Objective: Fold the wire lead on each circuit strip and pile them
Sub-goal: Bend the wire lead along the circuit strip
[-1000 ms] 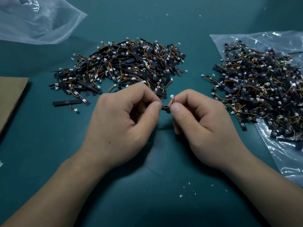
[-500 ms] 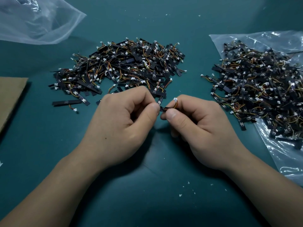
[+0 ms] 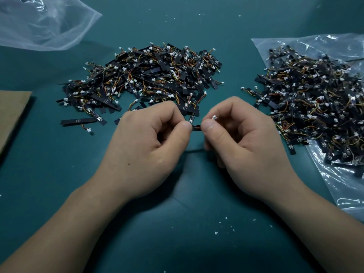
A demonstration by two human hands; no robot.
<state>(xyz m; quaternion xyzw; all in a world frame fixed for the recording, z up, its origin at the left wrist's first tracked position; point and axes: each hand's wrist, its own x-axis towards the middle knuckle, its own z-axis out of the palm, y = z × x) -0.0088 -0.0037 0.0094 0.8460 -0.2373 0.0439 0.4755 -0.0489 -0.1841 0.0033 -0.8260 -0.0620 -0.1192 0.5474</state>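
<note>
Between my two hands a small black circuit strip [image 3: 196, 128] is held just above the teal table. My left hand [image 3: 149, 146] pinches one end of it between thumb and forefinger. My right hand [image 3: 242, 142] pinches the other end, and the lead's white connector [image 3: 214, 116] sticks up over its forefinger. Most of the strip is hidden by my fingers. A large pile of strips [image 3: 149, 77] with orange and yellow leads lies beyond my left hand. A second pile of strips [image 3: 315, 101] lies on a clear plastic bag [image 3: 338, 186] at the right.
An empty clear plastic bag [image 3: 43, 22] lies at the far left. A brown cardboard sheet [image 3: 9, 113] reaches in from the left edge. One loose strip [image 3: 80, 121] lies apart from the left pile. Small white crumbs [image 3: 226, 225] dot the teal table near me.
Both hands stayed together on the strip. The white connector has been bent further over my right forefinger, and the visible gap of strip between my thumbs is shorter.
</note>
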